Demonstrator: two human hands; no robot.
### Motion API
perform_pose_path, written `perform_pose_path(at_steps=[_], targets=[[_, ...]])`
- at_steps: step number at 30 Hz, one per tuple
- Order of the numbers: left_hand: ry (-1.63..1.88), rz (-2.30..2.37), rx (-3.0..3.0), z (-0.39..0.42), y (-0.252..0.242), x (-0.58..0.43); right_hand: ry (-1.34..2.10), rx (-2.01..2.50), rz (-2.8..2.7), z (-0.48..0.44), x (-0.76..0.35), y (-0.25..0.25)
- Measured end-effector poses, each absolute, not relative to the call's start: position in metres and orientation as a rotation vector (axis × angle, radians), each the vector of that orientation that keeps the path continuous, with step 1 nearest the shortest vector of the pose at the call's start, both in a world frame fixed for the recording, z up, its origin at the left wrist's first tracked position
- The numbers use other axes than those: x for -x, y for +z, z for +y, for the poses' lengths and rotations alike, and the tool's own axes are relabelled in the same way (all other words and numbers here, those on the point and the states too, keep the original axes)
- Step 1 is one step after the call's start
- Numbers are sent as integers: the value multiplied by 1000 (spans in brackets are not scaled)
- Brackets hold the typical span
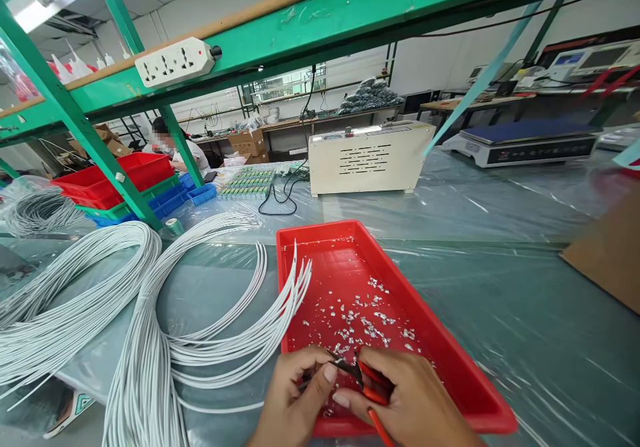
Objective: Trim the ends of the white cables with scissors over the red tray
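Over the near end of a red tray (450,340), my two hands are close together. My right hand (405,394) is wrapped round a pair of cutting pliers (375,394) with orange-red handles and dark jaws pointing left. My left hand (300,390) is closed in a pinch at those jaws. A single white cable (225,410) runs into it from the left; its end is hidden by my fingers. Small silvery-white scraps (373,330) lie scattered over the tray floor. Several cable ends (295,284) rest across the tray's left rim.
Left of the tray lie a large bundle of white cables (143,340) and another coil (100,280). Behind stand a beige machine (370,160), a weighing scale (525,144) and stacked bins (115,180). A green frame with a power strip (175,62) crosses above. A person (195,157) sits far left.
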State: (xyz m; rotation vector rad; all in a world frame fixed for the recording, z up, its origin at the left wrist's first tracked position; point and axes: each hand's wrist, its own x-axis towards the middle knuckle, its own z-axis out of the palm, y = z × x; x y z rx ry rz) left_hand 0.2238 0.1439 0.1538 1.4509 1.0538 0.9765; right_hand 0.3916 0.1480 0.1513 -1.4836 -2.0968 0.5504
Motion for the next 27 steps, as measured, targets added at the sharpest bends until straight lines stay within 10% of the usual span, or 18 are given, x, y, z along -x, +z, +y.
perform_pose_path(at_steps=[27], targets=[[1179,1076,-1912,140,152,-222,127,1387,-2137,142,-394,145]])
